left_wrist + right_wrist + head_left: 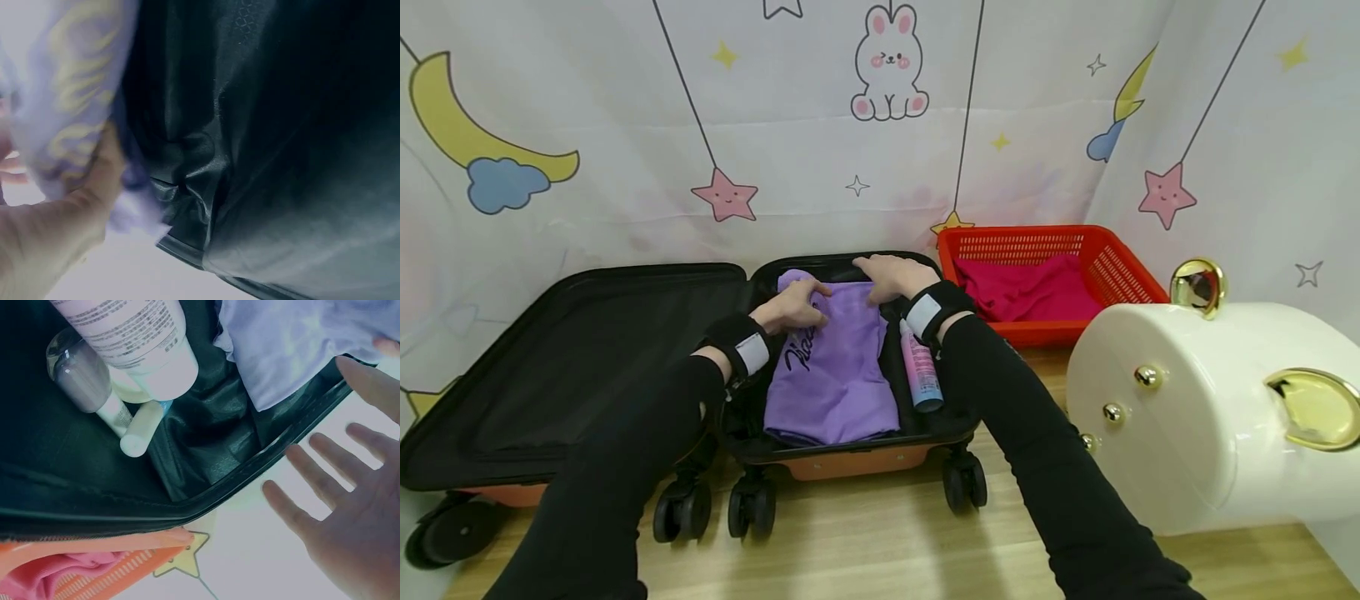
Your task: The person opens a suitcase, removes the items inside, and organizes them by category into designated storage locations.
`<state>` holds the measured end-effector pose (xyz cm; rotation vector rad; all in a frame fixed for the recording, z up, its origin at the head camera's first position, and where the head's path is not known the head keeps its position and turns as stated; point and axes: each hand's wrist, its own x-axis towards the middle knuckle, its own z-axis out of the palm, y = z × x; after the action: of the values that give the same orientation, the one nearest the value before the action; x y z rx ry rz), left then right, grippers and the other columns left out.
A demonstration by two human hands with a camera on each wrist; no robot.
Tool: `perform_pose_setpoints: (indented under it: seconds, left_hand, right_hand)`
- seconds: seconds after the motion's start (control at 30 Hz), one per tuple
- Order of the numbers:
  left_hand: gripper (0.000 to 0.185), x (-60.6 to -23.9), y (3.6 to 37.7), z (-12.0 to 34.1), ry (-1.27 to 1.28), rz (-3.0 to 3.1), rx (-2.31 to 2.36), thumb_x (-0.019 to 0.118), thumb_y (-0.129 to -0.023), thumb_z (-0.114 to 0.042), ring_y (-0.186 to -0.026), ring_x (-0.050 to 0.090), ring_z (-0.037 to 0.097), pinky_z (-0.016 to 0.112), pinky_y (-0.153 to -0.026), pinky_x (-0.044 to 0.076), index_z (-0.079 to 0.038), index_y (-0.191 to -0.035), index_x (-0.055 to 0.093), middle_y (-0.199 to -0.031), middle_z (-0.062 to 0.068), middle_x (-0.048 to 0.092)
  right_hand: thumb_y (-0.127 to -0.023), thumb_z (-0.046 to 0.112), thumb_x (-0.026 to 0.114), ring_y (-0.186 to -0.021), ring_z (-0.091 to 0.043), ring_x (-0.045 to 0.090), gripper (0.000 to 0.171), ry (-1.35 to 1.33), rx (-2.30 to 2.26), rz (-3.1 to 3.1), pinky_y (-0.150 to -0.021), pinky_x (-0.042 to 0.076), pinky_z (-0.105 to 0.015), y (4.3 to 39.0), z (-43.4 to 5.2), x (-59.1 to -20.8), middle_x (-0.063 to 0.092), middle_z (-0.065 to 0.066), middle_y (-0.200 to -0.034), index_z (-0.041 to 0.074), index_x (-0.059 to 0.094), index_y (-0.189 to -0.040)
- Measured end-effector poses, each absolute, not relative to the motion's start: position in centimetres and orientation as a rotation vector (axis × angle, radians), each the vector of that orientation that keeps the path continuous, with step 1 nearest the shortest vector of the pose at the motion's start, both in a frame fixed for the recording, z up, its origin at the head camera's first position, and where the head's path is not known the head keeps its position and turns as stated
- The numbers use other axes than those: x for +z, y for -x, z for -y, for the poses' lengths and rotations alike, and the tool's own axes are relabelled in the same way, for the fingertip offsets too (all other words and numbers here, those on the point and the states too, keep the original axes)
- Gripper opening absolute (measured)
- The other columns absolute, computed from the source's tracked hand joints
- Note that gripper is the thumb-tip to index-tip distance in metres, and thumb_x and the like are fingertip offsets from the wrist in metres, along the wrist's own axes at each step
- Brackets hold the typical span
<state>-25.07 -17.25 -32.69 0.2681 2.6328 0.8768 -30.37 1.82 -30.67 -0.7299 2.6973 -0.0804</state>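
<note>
Already folded and laid in the open suitcase [850, 450]: one purple garment [835, 367], beside one pink spray bottle [921, 371]; left hand [792, 307] resting on its far end, fingers curled into the cloth; right hand [891, 277] flat at the top edge, fingers [312, 481] spread, holding nothing; still unpacked, one red cloth [1030, 287] in one red basket [1120, 271]; lid open.

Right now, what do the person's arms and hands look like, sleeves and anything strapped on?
Both arms wear long black sleeves down to the wrists. Each wrist carries a black band with a pale grey rectangular patch. The left hand and right hand are bare: no gloves and no rings that I can make out. No cables show.
</note>
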Motion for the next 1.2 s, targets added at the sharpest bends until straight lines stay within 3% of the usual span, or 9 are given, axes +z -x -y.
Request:
perform_pose_setpoints:
  seconds: [0.1,0.27,0.5,0.63,0.87,0.97,1.1,1.17,1.2]
  left_hand:
    - [0.068,-32.8,25.0,17.5,-0.352,-2.687,0.854,0.063,-0.087,-0.008,-0.13,0.04,0.043,0.051,-0.104,0.043,0.002,-0.15,0.04,-0.151,0.035,0.028]
    - [0.075,-32.5,24.7,18.1,-0.521,-2.7,0.921,0.065,-0.085,-0.006,-0.119,0.043,0.04,0.051,-0.102,0.042,0.0,-0.153,0.035,-0.144,0.032,0.032]
    - [0.08,-29.5,25.0,17.9,-0.64,-2.62,1.244,0.065,-0.082,0.002,-0.126,0.044,0.036,0.045,-0.099,0.041,-0.014,-0.154,0.034,-0.159,0.02,0.026]
    - [0.084,-28.1,24.9,17.6,-0.698,-2.586,1.339,0.066,-0.079,0.005,-0.125,0.045,0.033,0.042,-0.097,0.042,-0.018,-0.153,0.036,-0.16,0.015,0.029]
    - [0.082,-26.4,24.7,16.7,-0.96,-2.568,1.393,0.066,-0.073,0.009,-0.137,0.039,0.026,0.045,-0.11,0.036,-0.011,-0.149,0.043,-0.158,0.008,0.038]
    - [0.08,-25.8,24.6,16.5,-1.032,-2.542,1.407,0.064,-0.071,0.01,-0.136,0.039,0.025,0.044,-0.111,0.033,-0.01,-0.146,0.047,-0.156,0.007,0.041]
    - [0.076,-25.1,24.6,16.4,-1.036,-2.53,1.433,0.063,-0.07,0.011,-0.135,0.04,0.021,0.042,-0.111,0.031,-0.011,-0.142,0.052,-0.153,0.005,0.045]
    - [0.075,-24.9,24.6,16.5,-1.026,-2.548,1.432,0.063,-0.07,0.011,-0.137,0.04,0.021,0.043,-0.113,0.031,-0.011,-0.141,0.053,-0.152,0.004,0.047]
    - [0.075,-24.9,24.7,16.6,-1.016,-2.56,1.432,0.064,-0.07,0.011,-0.137,0.04,0.021,0.043,-0.114,0.03,-0.011,-0.141,0.052,-0.152,0.005,0.047]
  right_hand:
    - [-0.097,0.03,0.064,-0.155,-0.028,0.027,0.08,0.744,-0.178,-2.709,-0.125,0.025,-0.049,30.6,-2.2,-31.0,0.025,-0.01,-0.167,0.015,0.02,-0.162]
    - [-0.099,0.031,0.062,-0.155,-0.03,0.024,0.079,0.811,-0.368,-2.674,-0.127,0.022,-0.046,31.1,-2.7,-31.7,0.023,-0.014,-0.168,0.01,0.018,-0.162]
    - [-0.102,0.017,0.037,-0.155,-0.028,0.026,0.062,0.769,-1.046,-2.576,-0.127,0.022,-0.041,31.9,-3.7,-31.4,0.026,-0.014,-0.167,0.008,0.02,-0.161]
    - [-0.106,0.032,0.037,-0.156,-0.026,0.023,0.061,0.68,-1.411,-2.447,-0.128,0.018,-0.043,32.1,-4.7,-30.7,0.024,-0.009,-0.168,0.012,0.022,-0.161]
    - [-0.104,0.054,0.037,-0.157,-0.024,0.018,0.069,0.626,-1.594,-2.17,-0.127,0.014,-0.051,32.1,-6.7,-29.9,0.019,-0.004,-0.169,0.019,0.021,-0.162]
    - [-0.091,0.069,0.054,-0.156,-0.027,0.015,0.098,0.611,-1.649,-1.923,-0.127,0.013,-0.053,32.0,-7.2,-29.6,0.015,-0.008,-0.168,0.014,0.015,-0.162]
    - [-0.052,0.079,0.078,-0.151,-0.032,0.022,0.144,0.535,-1.577,-1.808,-0.124,0.018,-0.059,31.8,-7.6,-29.0,0.02,-0.012,-0.163,0.011,0.011,-0.159]
    - [-0.045,0.077,0.082,-0.145,-0.033,0.031,0.146,0.507,-1.507,-1.842,-0.122,0.023,-0.06,31.6,-7.7,-28.6,0.027,-0.012,-0.157,0.013,0.014,-0.156]
    - [-0.047,0.075,0.083,-0.143,-0.033,0.034,0.141,0.502,-1.489,-1.863,-0.121,0.025,-0.059,31.5,-7.7,-28.4,0.03,-0.012,-0.155,0.014,0.016,-0.155]
